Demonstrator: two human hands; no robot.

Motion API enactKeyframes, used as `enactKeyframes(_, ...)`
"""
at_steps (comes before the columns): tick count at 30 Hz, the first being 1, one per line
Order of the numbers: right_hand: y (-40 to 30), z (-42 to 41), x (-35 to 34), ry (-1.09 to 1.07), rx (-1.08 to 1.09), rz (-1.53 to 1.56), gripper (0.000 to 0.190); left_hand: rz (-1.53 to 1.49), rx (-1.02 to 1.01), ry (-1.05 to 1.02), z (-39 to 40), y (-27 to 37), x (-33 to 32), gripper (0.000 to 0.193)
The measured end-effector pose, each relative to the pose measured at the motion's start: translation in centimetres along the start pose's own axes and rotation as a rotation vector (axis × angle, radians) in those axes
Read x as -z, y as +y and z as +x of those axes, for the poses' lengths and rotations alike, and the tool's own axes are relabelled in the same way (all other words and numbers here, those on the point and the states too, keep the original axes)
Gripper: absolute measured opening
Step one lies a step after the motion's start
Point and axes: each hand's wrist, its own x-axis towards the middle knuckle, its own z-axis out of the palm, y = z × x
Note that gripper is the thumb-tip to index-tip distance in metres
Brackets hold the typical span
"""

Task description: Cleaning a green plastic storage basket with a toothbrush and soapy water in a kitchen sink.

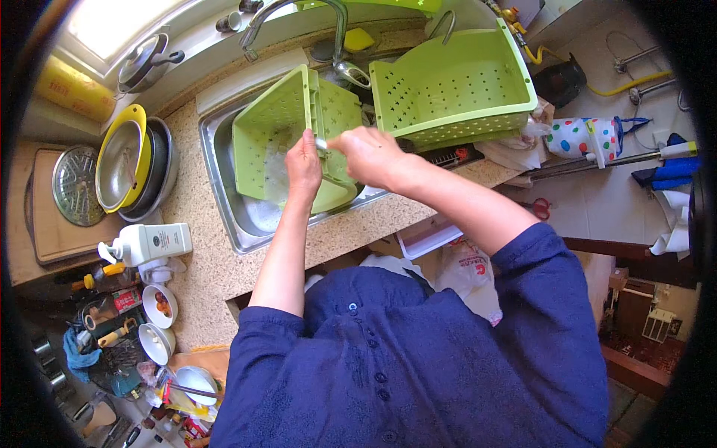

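A green perforated plastic basket [266, 120] rests tilted in the stainless-steel sink [223, 227]. My left hand [304, 168] grips its upright edge, with the thumb along the rim. Just right of that thumb, my right hand [371, 157] is closed around a small whitish object [321, 144], mostly hidden by the fingers and too blurred to name. It meets the basket's rim. Suds [262, 214] lie on the sink floor below the basket. A chrome faucet [340, 33] arches over the sink from behind.
A second green basket [448, 78] stands on the counter at right. A white pump bottle [159, 245] lies at left, near stacked pans [126, 162] and a wooden cutting board [56, 235]. White bowls [159, 305] line the left side. A yellow sponge [358, 39] sits behind the faucet.
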Motion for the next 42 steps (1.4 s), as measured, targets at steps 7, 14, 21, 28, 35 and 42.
enactKeyframes(7, 2.0, 0.8, 2.7, -0.58, -0.736, 1.247, 0.031, -0.004, 0.068, -0.068, -0.5, 0.8, 0.6, 0.049)
enactKeyframes(14, 2.6, 1.1, -1.9, -0.099, 0.033, 0.078, 0.031, 0.005, 0.113, -0.084, 0.0, -0.2, 0.9, 0.049)
enactKeyframes(21, 0.6, -3.6, -2.5, 0.184, -0.064, -0.074, 0.034, -0.015, 0.11, -0.195, 0.2, 1.1, 0.9, 0.051)
enactKeyframes(28, -2.6, -4.9, -6.9, 0.3, -0.408, 0.886, 0.021, -0.001, 0.117, -0.25, 0.9, 0.6, 1.4, 0.053)
enactKeyframes(35, -3.3, -4.4, -6.5, 0.374, -0.46, 0.998, 0.018, 0.006, 0.227, -0.27, 1.0, 0.7, 1.9, 0.054)
enactKeyframes(42, -0.6, -5.5, -6.1, 0.233, -0.449, 0.792, 0.017, -0.094, 0.25, -0.319, 0.8, 1.6, 1.8, 0.052)
